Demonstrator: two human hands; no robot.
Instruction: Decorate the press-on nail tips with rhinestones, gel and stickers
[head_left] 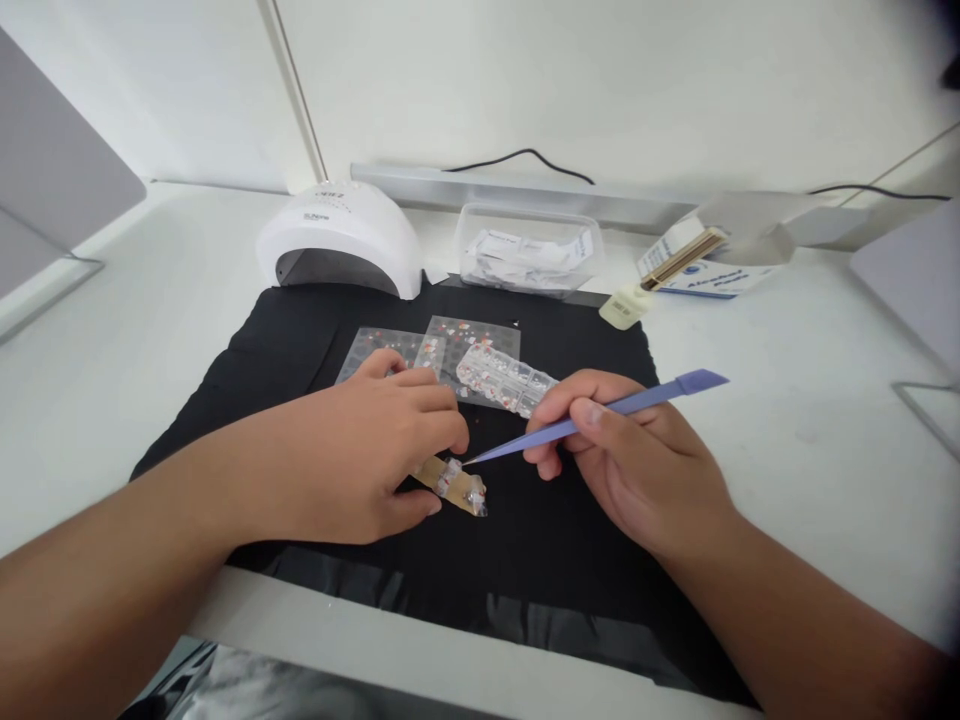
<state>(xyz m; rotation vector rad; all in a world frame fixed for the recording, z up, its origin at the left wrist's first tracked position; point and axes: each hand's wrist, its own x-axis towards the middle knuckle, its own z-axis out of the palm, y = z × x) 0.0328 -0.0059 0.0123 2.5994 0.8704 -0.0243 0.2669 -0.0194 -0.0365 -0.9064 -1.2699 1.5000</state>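
Note:
My left hand [367,450] rests on a black mat [570,540] and pinches a small tan strip [457,487] that carries tiny clear and red pieces. My right hand [630,455] grips blue tweezers [600,412] like a pen. Their fine tip touches the strip next to my left fingertips. Just behind my hands lie clear sheets of small red and white decorations [457,345] and a clear compartment tray [506,378] of similar pieces.
A white dome-shaped nail lamp [341,240] stands at the mat's far left corner. Behind the mat are a clear tub of white packets [529,250], a small pale bottle [622,306] and an open blue-and-white box [705,265]. The white table edge [420,650] runs near me.

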